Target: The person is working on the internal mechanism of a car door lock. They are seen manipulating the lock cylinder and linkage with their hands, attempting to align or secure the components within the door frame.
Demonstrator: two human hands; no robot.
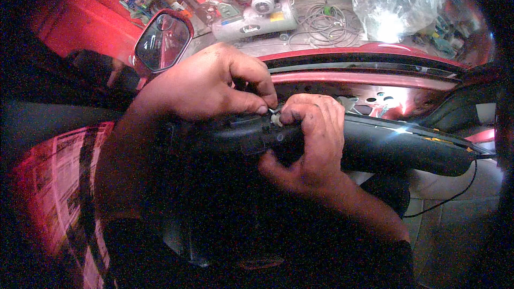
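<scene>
As it sweeps from 12 to 2 o'clock of the view's centre, red car bodywork [375, 52] backs a long black panel [396, 142], which runs from the centre toward 3 o'clock; its left part sinks into shadow. Beyond the bodywork, an air compressor [251, 28] stands on the floor at 12 o'clock, and a bundle wrapped in clear plastic [396, 0] sits between 1 and 2. A coiled hose [327, 28] lies at 1, between those two. A side mirror [162, 43] shows between 10 and 11.

The left hand [217, 85] arches over the panel's upper edge, its grip pinching a small shiny piece [273, 111] between thumb and index fingertips. The right hand [320, 128] wraps the panel, its grip closed with curled fingers at the upper edge and a blurred thumb on the near face. Toward 4 o'clock, a thin dark cord [448, 202] droops from the panel's far end. Smallest, a pale clip [276, 121] sits at the panel's edge, at 5 o'clock from the left grip and 8 from the right index fingertip.
</scene>
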